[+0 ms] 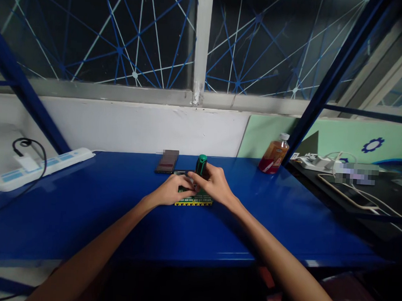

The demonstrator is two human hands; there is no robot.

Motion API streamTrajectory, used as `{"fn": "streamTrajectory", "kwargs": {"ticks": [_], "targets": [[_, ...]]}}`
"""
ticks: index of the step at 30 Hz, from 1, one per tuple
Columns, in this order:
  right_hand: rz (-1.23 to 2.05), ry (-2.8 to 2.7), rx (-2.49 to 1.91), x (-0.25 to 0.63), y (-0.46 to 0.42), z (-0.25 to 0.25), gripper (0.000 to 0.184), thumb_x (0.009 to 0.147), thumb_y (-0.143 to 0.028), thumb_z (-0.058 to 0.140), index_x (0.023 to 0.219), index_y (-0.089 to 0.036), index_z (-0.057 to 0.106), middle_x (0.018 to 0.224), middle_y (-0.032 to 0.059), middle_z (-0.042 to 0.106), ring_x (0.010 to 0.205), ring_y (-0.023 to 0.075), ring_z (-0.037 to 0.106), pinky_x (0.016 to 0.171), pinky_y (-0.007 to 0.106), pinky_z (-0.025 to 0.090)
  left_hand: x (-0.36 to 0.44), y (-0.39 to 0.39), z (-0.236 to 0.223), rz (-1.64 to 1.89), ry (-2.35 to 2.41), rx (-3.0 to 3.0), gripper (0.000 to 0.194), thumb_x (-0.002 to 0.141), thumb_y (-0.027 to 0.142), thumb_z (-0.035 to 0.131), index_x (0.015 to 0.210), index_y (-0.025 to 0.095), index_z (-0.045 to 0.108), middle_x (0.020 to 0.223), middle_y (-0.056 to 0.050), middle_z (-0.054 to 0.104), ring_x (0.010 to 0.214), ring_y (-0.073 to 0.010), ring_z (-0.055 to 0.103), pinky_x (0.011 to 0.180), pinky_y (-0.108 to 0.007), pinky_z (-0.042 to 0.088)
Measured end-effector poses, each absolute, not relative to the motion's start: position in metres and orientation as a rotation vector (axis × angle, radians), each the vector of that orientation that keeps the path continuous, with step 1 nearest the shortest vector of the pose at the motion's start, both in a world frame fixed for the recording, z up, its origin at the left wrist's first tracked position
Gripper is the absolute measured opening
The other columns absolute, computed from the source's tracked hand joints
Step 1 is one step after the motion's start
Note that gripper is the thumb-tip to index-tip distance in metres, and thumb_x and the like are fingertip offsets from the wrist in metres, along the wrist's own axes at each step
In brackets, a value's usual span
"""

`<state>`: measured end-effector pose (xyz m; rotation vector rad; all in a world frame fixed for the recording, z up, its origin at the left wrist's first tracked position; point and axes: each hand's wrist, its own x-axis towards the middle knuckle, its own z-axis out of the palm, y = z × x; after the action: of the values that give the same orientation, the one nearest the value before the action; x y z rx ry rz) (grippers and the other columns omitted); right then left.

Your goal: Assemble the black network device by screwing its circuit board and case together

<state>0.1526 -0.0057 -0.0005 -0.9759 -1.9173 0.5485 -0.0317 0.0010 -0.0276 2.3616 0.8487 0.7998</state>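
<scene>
A green circuit board [203, 199] with a yellow-and-black edge lies on the blue table under both my hands. In my right hand [215, 182] is a screwdriver [201, 165] with a green and black handle, held nearly upright over the board. My fingers hide its shaft and tip. My left hand [174, 189] rests at the board's left side, its fingers bent inward close to the screwdriver. Whether those fingers pinch a small part or only press on the board cannot be made out.
A dark phone [167, 162] lies just behind the board. Toward the back right stands a drink bottle [274, 155]. At the left is a white power strip [46, 168] with a black cable. Another phone [346, 192] and white cables lie on a black surface at right.
</scene>
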Motion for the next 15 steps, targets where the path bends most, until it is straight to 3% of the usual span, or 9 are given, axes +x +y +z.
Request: {"fn": "streamTrajectory", "kwargs": {"ticks": [15], "targets": [[0.619,-1.935,-0.959,0.1537,-0.0055,-0.0026,0.031,0.085,-0.046,0.057,0.069,-0.021,0.047,0.058,-0.0026,0.054,0.055,0.0125,0.047,0.051,0.027,0.034,-0.0329,0.0022,-0.0274,0.744,0.875,2.390,0.016,0.085,0.028,0.063,0.085,0.020,0.076,0.086,-0.004,0.075,0.083,-0.0186,0.068,0.078,-0.029,0.049]]}}
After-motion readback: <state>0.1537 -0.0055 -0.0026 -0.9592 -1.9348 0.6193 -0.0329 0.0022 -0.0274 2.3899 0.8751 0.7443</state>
